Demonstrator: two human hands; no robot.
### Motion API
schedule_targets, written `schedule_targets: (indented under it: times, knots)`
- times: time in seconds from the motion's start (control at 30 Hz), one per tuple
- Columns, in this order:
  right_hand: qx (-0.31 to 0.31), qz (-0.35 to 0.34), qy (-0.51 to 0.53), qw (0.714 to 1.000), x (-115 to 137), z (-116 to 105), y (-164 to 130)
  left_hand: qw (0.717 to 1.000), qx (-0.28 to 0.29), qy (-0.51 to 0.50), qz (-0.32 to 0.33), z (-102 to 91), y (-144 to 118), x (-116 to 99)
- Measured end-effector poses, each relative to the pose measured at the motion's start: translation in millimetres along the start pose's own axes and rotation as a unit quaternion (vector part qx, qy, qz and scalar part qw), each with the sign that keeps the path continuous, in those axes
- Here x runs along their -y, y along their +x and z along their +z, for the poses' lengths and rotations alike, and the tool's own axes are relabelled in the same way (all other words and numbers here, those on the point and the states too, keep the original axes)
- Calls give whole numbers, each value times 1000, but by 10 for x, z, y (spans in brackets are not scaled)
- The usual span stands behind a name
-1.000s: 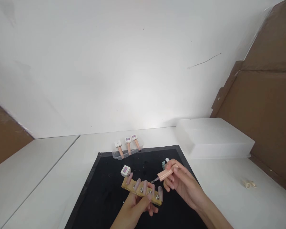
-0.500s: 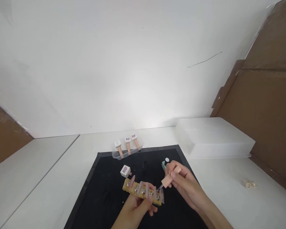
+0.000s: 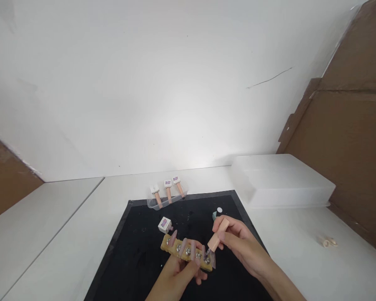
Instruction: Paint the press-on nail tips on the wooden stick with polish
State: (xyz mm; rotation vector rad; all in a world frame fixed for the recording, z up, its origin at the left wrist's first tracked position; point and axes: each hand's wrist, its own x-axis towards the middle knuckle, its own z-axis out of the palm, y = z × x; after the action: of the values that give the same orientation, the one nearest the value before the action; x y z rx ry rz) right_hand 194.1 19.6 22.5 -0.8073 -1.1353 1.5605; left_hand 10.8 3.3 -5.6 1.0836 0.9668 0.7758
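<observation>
My left hand [image 3: 183,271] grips a yellowish nail display stand [image 3: 172,250] with silver round studs, holding it tilted over the black mat. Several pale pink false nails [image 3: 193,249] stick up from it. Between the fingers of my right hand [image 3: 238,238] is a nail polish brush [image 3: 218,235] with a peach cap handle, pointing down and left. Its bristle tip is at the nails on the stand's right end; whether it touches one I cannot tell. An uncapped white polish bottle [image 3: 165,225] lies on the mat just beyond the stand.
A clear tray [image 3: 166,204] at the mat's back edge holds three white bottles with peach caps [image 3: 168,193]. A small teal bottle [image 3: 215,215] is partly behind my right hand. A translucent white box [image 3: 288,188] and cream-coloured rings [image 3: 328,241] are on the right.
My right hand has shifted slightly left and down, and the brush handle now stands steeper. The left hand and the stand have hardly moved.
</observation>
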Motion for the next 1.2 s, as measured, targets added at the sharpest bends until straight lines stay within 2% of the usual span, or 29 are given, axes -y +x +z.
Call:
schedule_targets:
  times: [0.33,0.6,1.0,1.2]
  knots:
    - [-2,-16,-37,999,-50,-39,-10,1000,-1,-19,8,22,-21,6]
    - [-40,-33,12,999,-36,-43,21,1000,14,-13,11,-6,-14,32]
    - [-53,-66,-153,985,-63,-1,15,997,25,65,19,37,-19,-31]
    - [-41,-56,-191,979,-78,-7,25,996,19,82,41,39,-15,78]
